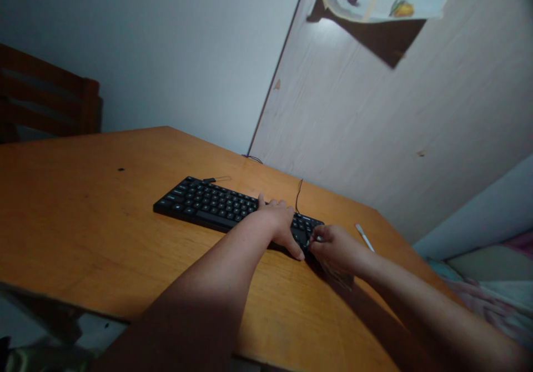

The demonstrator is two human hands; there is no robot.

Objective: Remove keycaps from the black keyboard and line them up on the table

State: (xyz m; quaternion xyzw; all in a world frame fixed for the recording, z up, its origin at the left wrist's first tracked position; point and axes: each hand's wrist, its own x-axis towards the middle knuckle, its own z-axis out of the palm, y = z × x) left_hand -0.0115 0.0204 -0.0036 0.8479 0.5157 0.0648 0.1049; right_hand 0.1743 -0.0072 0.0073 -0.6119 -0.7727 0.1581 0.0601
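A black keyboard (216,202) lies at a slant on the wooden table. My left hand (278,219) spans its right part, fingers at the far edge and thumb by the near edge, gripping it across. Close by, my right hand (333,244) is closed at the keyboard's right end, with thumb and fingers pinched together over the number keys. From under this hand hangs a thin, crumpled, brownish cloth-like piece (339,275); its upper part is hidden in the fingers. The keys beneath my left hand are covered.
A white stick-like brush (365,237) lies right of the keyboard. Behind it are a small black tag with a loop (209,180) and a thin dark cable (298,194). A small black piece (121,169) lies on the table (83,211) at left. A wooden chair (50,91) stands beyond.
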